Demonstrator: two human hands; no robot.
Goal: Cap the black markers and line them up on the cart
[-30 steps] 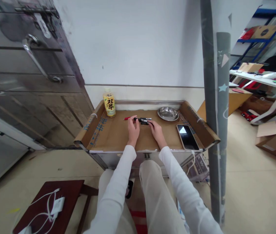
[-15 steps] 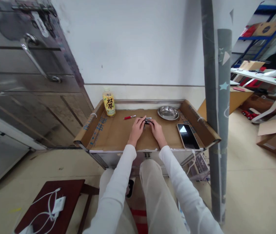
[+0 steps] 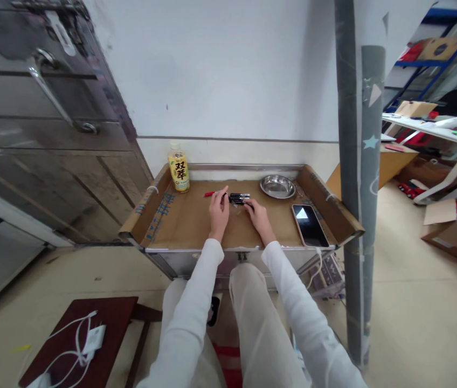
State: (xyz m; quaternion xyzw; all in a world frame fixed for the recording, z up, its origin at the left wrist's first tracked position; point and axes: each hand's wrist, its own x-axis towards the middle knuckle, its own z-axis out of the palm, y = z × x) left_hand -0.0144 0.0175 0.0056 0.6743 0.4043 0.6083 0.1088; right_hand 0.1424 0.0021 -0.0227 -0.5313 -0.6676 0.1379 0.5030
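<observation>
Left hand [image 3: 219, 209] fingertips on slim black pens [image 3: 239, 198] | right hand [image 3: 256, 213] touching their other end, grip unclear | pens lie mid cardboard-lined counter [image 3: 188, 223] | round steel dish [image 3: 277, 186] beside

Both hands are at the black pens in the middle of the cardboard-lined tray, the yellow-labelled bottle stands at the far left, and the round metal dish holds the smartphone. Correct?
Not quite. In the head view the round metal dish holds nothing visible; the black smartphone lies flat on the cardboard-lined tray, nearer than the dish. The left hand, right hand, black pens and yellow-labelled bottle are as stated.
</observation>
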